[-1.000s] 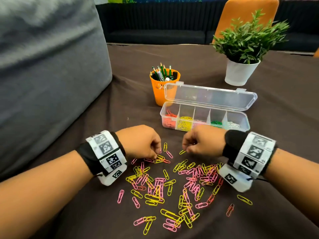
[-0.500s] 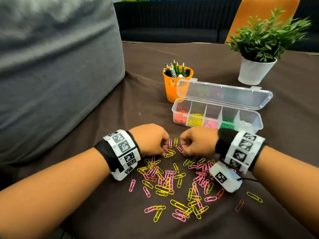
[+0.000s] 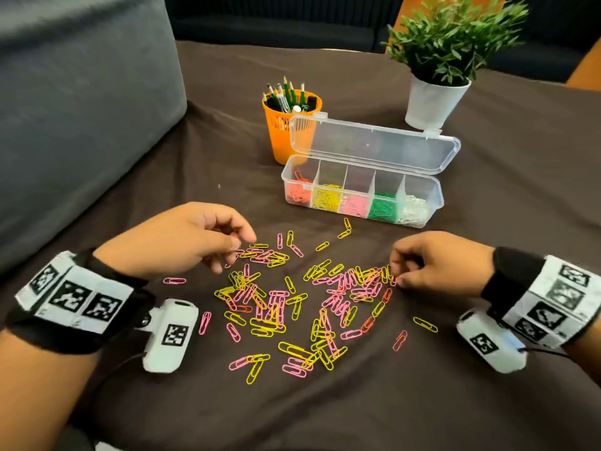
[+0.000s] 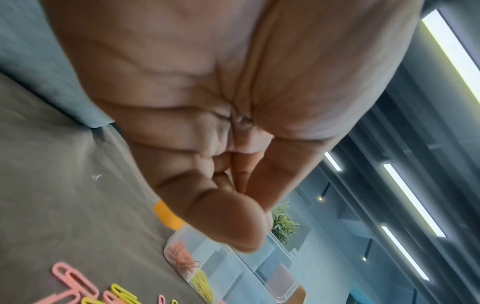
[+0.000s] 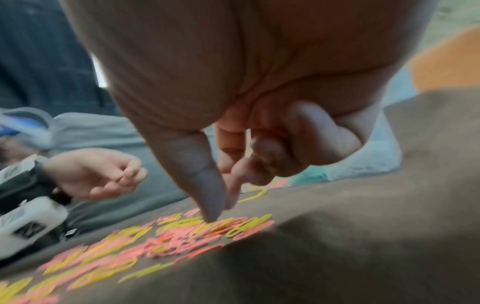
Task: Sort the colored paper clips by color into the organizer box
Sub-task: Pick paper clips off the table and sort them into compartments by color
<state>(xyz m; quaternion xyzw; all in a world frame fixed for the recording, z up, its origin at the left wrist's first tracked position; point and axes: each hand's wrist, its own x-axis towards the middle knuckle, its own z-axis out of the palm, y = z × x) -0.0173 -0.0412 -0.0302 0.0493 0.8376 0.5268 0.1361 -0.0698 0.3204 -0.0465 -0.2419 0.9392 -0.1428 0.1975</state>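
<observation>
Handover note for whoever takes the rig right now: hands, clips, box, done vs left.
Left hand: loosely curled over the pile's left edge; whether it holds a clip is unclear.
Right hand: thumb and finger tips down in the pile's right edge; grip not confirmed.
Organizer box: lid open, compartments hold orange-red, yellow, pink, green and pale clips.
Left: loose paper clips on the dark cloth, mostly pink and yellow, a few orange-red.

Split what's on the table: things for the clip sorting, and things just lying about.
For the job: loose clips, organizer box, left hand, right hand.
Lying about: pencil cup, potted plant, grey cushion.
</observation>
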